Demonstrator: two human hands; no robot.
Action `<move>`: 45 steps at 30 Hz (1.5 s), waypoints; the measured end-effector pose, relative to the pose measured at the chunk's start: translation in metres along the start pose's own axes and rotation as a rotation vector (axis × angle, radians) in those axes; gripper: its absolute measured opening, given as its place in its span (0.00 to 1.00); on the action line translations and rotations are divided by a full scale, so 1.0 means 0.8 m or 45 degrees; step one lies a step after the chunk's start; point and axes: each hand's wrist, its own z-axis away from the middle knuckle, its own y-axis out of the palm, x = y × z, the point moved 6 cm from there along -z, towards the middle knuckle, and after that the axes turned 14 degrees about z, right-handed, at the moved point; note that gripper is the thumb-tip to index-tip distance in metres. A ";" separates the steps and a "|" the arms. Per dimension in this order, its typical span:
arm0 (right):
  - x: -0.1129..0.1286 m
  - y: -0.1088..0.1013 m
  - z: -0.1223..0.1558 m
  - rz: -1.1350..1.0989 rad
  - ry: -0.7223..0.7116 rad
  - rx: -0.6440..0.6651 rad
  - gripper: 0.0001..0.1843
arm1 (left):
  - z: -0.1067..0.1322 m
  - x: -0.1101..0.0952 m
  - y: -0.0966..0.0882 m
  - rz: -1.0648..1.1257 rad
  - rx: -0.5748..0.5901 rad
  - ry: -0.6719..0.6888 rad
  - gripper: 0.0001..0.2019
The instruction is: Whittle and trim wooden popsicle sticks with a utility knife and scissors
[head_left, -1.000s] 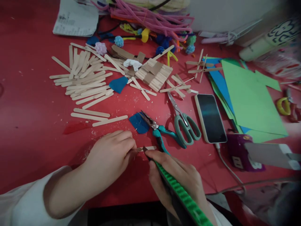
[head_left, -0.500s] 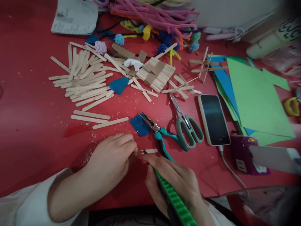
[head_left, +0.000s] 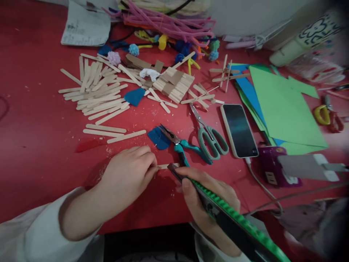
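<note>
Closed fingers of my left hand [head_left: 131, 176] pinch one end of a wooden craft stick [head_left: 164, 166] low over the red table. The stick's free end points right. My right hand [head_left: 215, 200] wraps round a green and black utility knife [head_left: 218, 207], whose tip lies over the free end of the stick; whether it touches cannot be made out. Just beyond the hands lie teal-handled pliers [head_left: 181, 145], jaws resting by a blue scrap [head_left: 159, 138], and grey-green scissors [head_left: 212, 140]. Three loose craft sticks [head_left: 127, 136] lie past my left hand.
A large heap of craft sticks [head_left: 95, 87] spreads at the left back. A phone [head_left: 240, 131] with a cable lies right of the scissors, near a purple box [head_left: 268, 167]. Green paper sheets [head_left: 286, 105], pink pipe cleaners [head_left: 169, 22] and a bottle [head_left: 289, 51] are farther back.
My right hand has shifted right and the knife now lies flatter, with its tip in plain sight over the stick. My left hand keeps its pinch. The whole view has shifted slightly.
</note>
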 end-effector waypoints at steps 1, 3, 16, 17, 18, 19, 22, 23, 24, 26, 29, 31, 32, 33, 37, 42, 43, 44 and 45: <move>0.001 -0.001 0.000 0.005 -0.009 -0.012 0.09 | 0.000 0.000 0.000 0.007 -0.003 0.002 0.07; 0.002 -0.001 -0.001 -0.011 -0.019 -0.020 0.09 | 0.001 -0.001 -0.001 0.015 -0.008 0.004 0.08; 0.005 0.009 -0.004 -0.132 -0.022 0.021 0.09 | 0.002 0.000 -0.001 0.001 -0.058 0.050 0.06; 0.004 0.009 -0.004 -0.153 -0.001 0.025 0.09 | 0.003 0.000 0.000 0.000 -0.058 0.051 0.07; 0.003 0.010 -0.004 -0.175 0.028 0.029 0.08 | 0.003 0.000 0.000 0.002 -0.057 0.054 0.07; 0.002 0.011 -0.005 -0.193 0.065 0.034 0.08 | 0.004 -0.001 0.001 0.003 -0.054 0.058 0.07; -0.004 0.013 -0.009 -0.225 0.192 0.063 0.07 | 0.003 -0.002 0.001 -0.006 -0.039 0.062 0.06; -0.005 0.013 -0.011 -0.232 0.217 0.074 0.07 | 0.002 -0.003 0.002 -0.011 -0.031 0.055 0.06; -0.005 0.013 -0.014 -0.237 0.226 0.088 0.07 | 0.001 -0.003 0.002 -0.014 -0.024 0.047 0.06; -0.003 0.013 -0.019 -0.232 0.208 0.134 0.06 | -0.001 -0.002 0.001 -0.017 -0.009 0.024 0.06; 0.000 0.013 -0.024 -0.188 0.154 0.169 0.06 | -0.001 -0.003 0.001 -0.021 -0.005 0.017 0.06; -0.001 0.011 -0.026 -0.133 0.140 0.142 0.07 | 0.000 -0.003 0.001 -0.026 -0.002 0.016 0.06; -0.001 0.011 -0.025 -0.102 0.131 0.127 0.07 | 0.000 -0.003 0.002 -0.028 -0.002 0.019 0.06; -0.001 0.010 -0.024 -0.073 0.122 0.109 0.07 | 0.001 -0.004 0.002 -0.026 -0.001 0.025 0.06; -0.003 0.007 -0.015 -0.019 0.076 -0.019 0.08 | 0.001 -0.004 0.004 -0.007 0.003 0.053 0.08; -0.003 0.007 -0.011 -0.028 0.041 -0.088 0.08 | 0.001 -0.004 0.003 -0.013 -0.006 0.055 0.08; -0.002 0.007 -0.012 -0.028 0.037 -0.078 0.08 | 0.002 -0.003 0.002 -0.019 -0.008 0.054 0.08; -0.002 0.008 -0.013 -0.027 0.037 -0.058 0.08 | 0.002 -0.003 0.003 -0.020 -0.010 0.051 0.08; -0.001 0.009 -0.013 -0.029 0.035 -0.028 0.08 | 0.002 -0.003 0.003 -0.018 -0.011 0.051 0.08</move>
